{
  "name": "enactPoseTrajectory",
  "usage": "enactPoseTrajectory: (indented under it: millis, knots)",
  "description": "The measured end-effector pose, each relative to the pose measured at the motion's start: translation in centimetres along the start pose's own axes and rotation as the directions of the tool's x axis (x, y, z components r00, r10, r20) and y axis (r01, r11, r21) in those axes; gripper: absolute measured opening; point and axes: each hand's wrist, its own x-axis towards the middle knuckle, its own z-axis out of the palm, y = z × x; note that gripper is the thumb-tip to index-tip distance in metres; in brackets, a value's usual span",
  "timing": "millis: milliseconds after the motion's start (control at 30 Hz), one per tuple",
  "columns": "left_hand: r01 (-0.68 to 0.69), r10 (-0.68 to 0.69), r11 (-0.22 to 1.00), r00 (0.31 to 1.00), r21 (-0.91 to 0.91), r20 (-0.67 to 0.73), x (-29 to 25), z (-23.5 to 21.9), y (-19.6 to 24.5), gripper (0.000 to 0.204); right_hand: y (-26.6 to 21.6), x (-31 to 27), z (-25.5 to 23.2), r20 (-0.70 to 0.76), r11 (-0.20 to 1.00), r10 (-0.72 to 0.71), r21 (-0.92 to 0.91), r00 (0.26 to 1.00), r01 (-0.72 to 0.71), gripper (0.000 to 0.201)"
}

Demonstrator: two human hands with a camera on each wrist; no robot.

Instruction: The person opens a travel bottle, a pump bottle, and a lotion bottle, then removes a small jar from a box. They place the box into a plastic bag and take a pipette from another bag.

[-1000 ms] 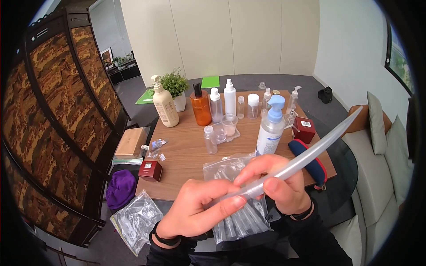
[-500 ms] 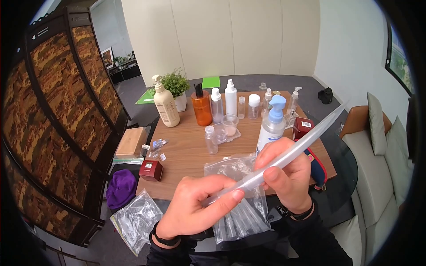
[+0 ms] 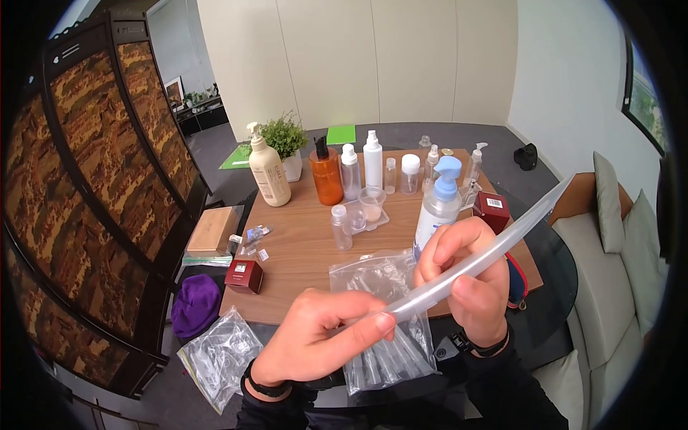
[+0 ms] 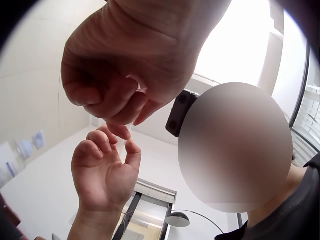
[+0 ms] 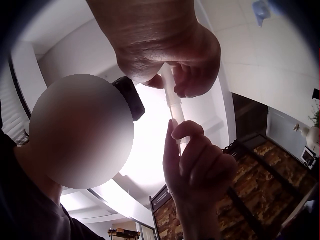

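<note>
A long translucent plastic tube, tapering to a thin far end, slants up to the right above the table in the head view. My left hand pinches its lower end between thumb and forefinger. Farther up, the thumb and curled fingers of my right hand grip the same tube. The right wrist view shows the tube running between both hands. Below the hands lies a clear zip bag with several slender clear plastic pieces inside. A blue-topped pump bottle stands just behind my right hand.
Several bottles and jars stand along the table's back, including an amber bottle and a beige pump bottle. Small red boxes sit at both sides. Another clear bag and a purple cloth item lie at the left.
My right hand has shifted up and to the right, farther from my left hand along the tube. The tube's far end swung left, then back right. My left hand has barely moved.
</note>
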Motion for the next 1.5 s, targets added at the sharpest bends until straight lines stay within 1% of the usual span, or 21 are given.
enactPoseTrajectory:
  millis: [133, 233, 333, 433, 467, 567, 633, 767, 867, 967, 1167, 1367, 1500]
  knots:
    - [-0.055, 0.055, 0.998, 0.997, 0.018, -0.050, 0.0, 0.1, 0.0, 0.016, 0.0, 0.1, 0.0, -0.030, 0.999, -0.046, -0.001, 0.999, 0.046, 0.025]
    - [-0.097, 0.101, 0.994, 0.991, 0.047, -0.093, 0.1, 0.1, -0.7, 0.013, -0.1, -0.2, 0.0, -0.070, 0.999, -0.036, -0.041, 0.997, 0.033, 0.024]
    - [-0.129, 0.137, 0.989, 0.983, 0.074, -0.121, 0.2, 0.2, -0.9, 0.011, -0.4, -0.3, 0.1, -0.093, 1.000, -0.005, -0.015, 0.996, 0.004, 0.022]
    - [-0.156, 0.169, 0.983, 0.975, 0.092, -0.148, 0.4, 0.4, -0.9, 0.010, 0.1, -0.4, 0.3, -0.124, 0.992, -0.030, -0.129, 0.992, 0.013, 0.021]
    - [-0.165, 0.179, 0.981, 0.971, 0.098, -0.158, 0.4, 0.4, -0.8, 0.011, 0.2, -0.4, 0.4, -0.126, 0.990, -0.013, -0.144, 0.992, -0.005, 0.021]
    - [-0.091, 0.111, 0.987, 0.983, 0.132, -0.148, 0.2, 0.3, 0.0, 0.012, 0.1, -0.6, 0.5, -0.139, 0.984, 0.040, -0.167, 0.989, -0.064, 0.022]
    - [-0.089, 0.108, 0.987, 0.983, 0.132, -0.147, 0.1, 0.3, 0.2, 0.013, -0.1, -0.6, 0.6, -0.152, 0.983, 0.083, -0.151, 0.985, -0.106, 0.023]
    - [-0.099, 0.118, 0.987, 0.982, 0.130, -0.147, 0.1, 0.3, 0.3, 0.015, -0.2, -0.8, 0.6, -0.161, 0.986, 0.085, -0.129, 0.983, -0.106, 0.026]
    - [-0.179, 0.199, 0.974, 0.970, 0.142, -0.139, 0.2, 0.2, -0.2, 0.015, -0.2, -0.8, 0.6, -0.164, 0.988, 0.085, -0.113, 0.983, -0.104, 0.028]
    - [-0.202, 0.219, 0.972, 0.965, 0.122, -0.145, 0.2, 0.3, -0.3, 0.016, -0.1, -0.9, 0.6, -0.166, 0.989, 0.078, -0.108, 0.983, -0.097, 0.030]
    - [-0.215, 0.232, 0.968, 0.963, 0.127, -0.140, 0.3, 0.4, -0.2, 0.018, 0.0, -0.9, 0.6, -0.168, 0.991, 0.056, -0.110, 0.984, -0.075, 0.031]
    - [-0.188, 0.207, 0.971, 0.971, 0.148, -0.120, 0.2, 0.3, 0.2, 0.017, 0.3, -1.0, 0.6, -0.166, 0.990, 0.040, -0.125, 0.985, -0.061, 0.032]
    - [-0.198, 0.219, 0.967, 0.967, 0.158, -0.131, 0.1, 0.3, 0.1, 0.016, 0.4, -1.0, 0.7, -0.169, 0.990, 0.042, -0.127, 0.985, -0.064, 0.033]
